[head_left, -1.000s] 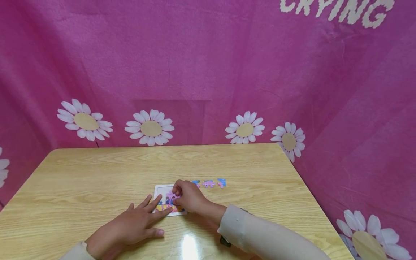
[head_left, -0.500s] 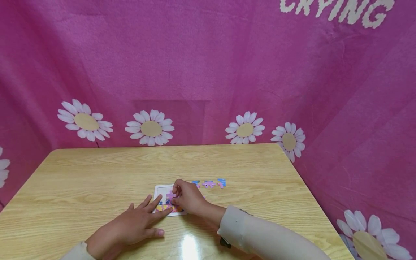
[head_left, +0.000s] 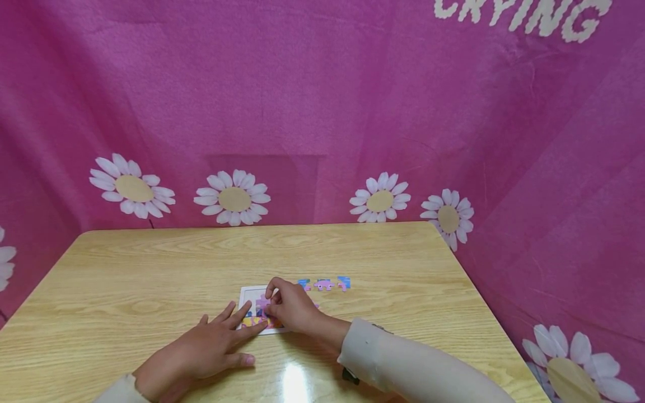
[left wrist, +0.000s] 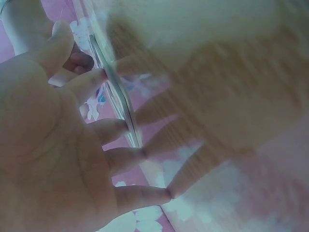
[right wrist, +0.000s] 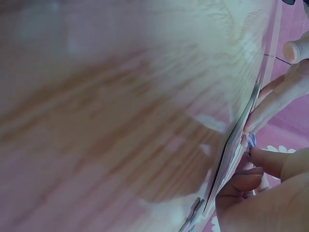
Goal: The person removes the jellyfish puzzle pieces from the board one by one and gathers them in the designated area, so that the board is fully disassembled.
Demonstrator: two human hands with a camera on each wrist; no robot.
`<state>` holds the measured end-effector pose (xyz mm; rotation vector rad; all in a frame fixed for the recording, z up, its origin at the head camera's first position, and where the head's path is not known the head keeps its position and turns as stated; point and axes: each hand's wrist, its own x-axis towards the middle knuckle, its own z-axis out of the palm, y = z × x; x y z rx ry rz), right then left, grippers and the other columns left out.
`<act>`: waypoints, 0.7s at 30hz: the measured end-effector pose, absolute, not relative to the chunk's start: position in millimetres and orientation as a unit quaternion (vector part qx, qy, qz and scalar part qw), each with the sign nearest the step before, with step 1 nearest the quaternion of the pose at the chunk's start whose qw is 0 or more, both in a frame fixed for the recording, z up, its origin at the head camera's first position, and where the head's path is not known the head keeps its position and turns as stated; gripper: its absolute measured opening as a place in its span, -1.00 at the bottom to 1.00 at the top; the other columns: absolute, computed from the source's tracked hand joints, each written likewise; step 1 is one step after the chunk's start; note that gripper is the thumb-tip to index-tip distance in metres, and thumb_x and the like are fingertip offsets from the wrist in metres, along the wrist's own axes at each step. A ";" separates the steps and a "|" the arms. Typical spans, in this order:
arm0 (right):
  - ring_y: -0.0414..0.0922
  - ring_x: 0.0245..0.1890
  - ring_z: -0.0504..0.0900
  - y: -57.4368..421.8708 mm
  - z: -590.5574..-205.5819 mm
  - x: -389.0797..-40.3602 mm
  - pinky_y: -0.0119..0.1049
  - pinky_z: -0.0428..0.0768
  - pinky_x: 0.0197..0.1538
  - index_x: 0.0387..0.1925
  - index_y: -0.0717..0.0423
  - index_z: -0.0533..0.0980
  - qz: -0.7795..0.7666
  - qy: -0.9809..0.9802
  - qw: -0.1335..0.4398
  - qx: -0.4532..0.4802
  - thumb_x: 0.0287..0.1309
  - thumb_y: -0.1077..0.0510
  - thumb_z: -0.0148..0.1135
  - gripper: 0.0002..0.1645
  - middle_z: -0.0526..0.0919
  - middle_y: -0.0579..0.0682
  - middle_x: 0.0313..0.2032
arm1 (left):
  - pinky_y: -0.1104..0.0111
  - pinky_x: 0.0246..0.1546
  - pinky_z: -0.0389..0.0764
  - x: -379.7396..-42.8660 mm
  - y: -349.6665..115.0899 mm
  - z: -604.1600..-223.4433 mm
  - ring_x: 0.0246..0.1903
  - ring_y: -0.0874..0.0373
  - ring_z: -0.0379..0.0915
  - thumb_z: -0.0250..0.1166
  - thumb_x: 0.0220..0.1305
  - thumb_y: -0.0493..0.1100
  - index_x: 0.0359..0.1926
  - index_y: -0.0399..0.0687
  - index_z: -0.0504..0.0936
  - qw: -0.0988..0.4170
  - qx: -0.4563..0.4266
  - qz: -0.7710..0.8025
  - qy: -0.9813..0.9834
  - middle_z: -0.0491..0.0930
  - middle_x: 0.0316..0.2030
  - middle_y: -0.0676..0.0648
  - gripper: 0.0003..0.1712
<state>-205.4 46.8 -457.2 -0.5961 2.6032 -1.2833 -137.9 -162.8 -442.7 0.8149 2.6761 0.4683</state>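
A small jigsaw board with a white border (head_left: 243,293) lies flat on the table, partly filled with pink, yellow and blue pieces. My left hand (head_left: 204,351) is spread, with fingertips resting on the board's left and front side. Over the board's right part, my right hand (head_left: 297,308) pinches a puzzle piece between thumb and finger; a bit of this puzzle piece (right wrist: 251,140) shows in the right wrist view. The hand covers much of the board's right side. In the left wrist view the board (left wrist: 117,89) appears edge-on beside the left fingers.
Behind the right hand lie a blue-and-pink piece (head_left: 304,283), a pink piece with eyes (head_left: 324,285) and a blue corner piece (head_left: 344,283). The wooden table (head_left: 166,268) ends at a pink cloth backdrop (head_left: 302,101) with daisies.
My right hand's fingertips have shifted slightly left over the board, and a pink bit shows at that hand's right edge. The left hand and the loose pieces behind have stayed in place.
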 end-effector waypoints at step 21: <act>-0.28 -0.45 0.50 67.9 -453.6 -206.6 -0.44 0.46 -0.37 -0.20 0.12 0.51 -0.444 0.870 0.086 -0.198 0.29 0.36 0.35 -0.83 0.60 -0.11 -0.41 | -0.63 0.12 0.11 -138.1 -162.2 -441.9 0.53 -0.46 -0.06 0.20 0.34 0.43 0.52 0.42 0.37 0.160 0.276 0.165 0.933 0.10 0.58 -0.25 -0.22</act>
